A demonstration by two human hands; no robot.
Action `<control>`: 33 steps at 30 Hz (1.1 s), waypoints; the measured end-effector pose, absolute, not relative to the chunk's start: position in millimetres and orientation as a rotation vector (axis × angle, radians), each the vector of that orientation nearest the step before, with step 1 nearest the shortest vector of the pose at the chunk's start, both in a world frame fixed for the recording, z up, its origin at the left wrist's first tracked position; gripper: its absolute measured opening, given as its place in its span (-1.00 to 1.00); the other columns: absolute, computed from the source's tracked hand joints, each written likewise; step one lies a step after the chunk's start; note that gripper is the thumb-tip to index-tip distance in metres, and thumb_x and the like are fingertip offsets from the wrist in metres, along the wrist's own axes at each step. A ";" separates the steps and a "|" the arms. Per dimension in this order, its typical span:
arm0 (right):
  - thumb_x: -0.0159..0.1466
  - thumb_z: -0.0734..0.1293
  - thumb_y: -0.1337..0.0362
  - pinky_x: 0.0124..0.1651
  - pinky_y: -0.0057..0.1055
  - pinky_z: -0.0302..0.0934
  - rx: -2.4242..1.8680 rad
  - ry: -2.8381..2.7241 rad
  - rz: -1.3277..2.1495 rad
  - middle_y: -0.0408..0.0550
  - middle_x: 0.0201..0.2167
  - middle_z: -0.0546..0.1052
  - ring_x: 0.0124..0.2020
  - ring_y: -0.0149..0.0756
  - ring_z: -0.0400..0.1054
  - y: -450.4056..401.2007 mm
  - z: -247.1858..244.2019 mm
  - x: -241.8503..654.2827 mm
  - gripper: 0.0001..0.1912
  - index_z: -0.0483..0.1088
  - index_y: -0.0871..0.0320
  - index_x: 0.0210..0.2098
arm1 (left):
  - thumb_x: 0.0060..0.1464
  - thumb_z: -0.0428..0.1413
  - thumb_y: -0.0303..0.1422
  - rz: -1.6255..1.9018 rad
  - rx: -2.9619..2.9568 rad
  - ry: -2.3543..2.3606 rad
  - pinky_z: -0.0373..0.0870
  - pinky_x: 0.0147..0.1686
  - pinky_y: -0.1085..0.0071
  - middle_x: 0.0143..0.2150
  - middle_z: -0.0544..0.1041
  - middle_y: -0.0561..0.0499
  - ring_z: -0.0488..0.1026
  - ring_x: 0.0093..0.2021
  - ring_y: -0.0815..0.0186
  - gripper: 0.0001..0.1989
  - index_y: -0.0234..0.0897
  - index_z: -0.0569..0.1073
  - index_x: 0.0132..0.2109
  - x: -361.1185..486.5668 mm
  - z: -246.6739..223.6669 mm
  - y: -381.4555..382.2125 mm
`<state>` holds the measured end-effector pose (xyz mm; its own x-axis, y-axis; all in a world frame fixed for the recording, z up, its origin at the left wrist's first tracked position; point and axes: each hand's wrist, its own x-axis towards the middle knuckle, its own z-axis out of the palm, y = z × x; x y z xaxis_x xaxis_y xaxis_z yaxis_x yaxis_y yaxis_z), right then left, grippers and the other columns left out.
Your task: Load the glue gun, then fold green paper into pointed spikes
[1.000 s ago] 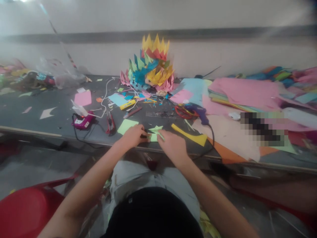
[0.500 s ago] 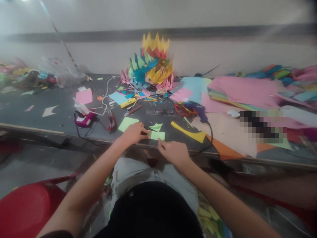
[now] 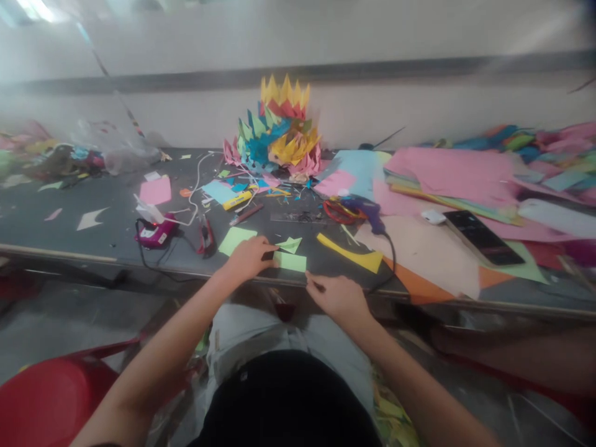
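- The right hand [image 3: 339, 298] has drawn back from over the green strip [image 3: 292, 261] to its lower right corner; whether those fingers pinch it, I cannot tell.
- That leaves most of the strip uncovered, flat on the tabletop [image 3: 69, 239].
- The left hand [image 3: 251, 257] stays at its left end, thumb and forefinger apart.

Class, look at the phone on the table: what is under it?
The phone lies across the edge of a cream sheet and green paper. Whatever its body covers cannot be seen.
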<state>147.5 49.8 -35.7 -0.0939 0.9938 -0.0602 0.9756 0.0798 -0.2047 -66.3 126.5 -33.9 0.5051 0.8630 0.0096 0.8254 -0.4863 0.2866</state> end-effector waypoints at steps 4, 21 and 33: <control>0.25 0.16 0.16 -0.42 -0.45 0.16 -1.834 -2.110 0.436 -0.09 -0.47 0.59 -0.42 -0.25 0.46 51.2 -40.6 156.6 -0.68 0.53 -0.02 -0.22 | 0.00 0.15 -0.19 0.263 2.440 1.432 0.30 -0.17 0.38 -0.11 0.44 -0.04 0.40 -0.12 0.19 -0.59 -0.19 0.45 0.01 -66.0 -35.2 127.1; 0.22 0.23 0.21 -0.14 -0.33 0.21 -1.568 -2.087 0.403 0.00 -0.27 0.49 -0.20 -0.22 0.34 79.0 -49.5 147.8 -0.75 0.48 0.13 -0.19 | 0.06 -0.02 -0.52 0.547 2.362 1.461 0.24 0.08 0.28 0.03 0.42 -0.07 0.34 0.04 0.21 -0.75 -0.26 0.45 -0.12 -42.9 -28.4 97.9; 0.23 0.19 0.23 -0.30 -0.43 0.21 -1.540 -1.845 0.590 -0.05 -0.36 0.49 -0.37 -0.33 0.36 68.4 -47.8 150.1 -0.76 0.47 0.14 -0.31 | -0.10 0.22 -0.44 0.691 2.053 1.456 0.31 -0.02 0.26 -0.11 0.46 -0.06 0.37 -0.07 0.19 -0.76 -0.26 0.44 -0.20 -33.5 -37.7 75.6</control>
<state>150.1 68.4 -47.8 -0.0943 0.9761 0.1959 0.6814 0.2067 -0.7021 -33.5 75.6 -37.7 0.2902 0.9512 0.1052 0.6830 -0.2828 0.6734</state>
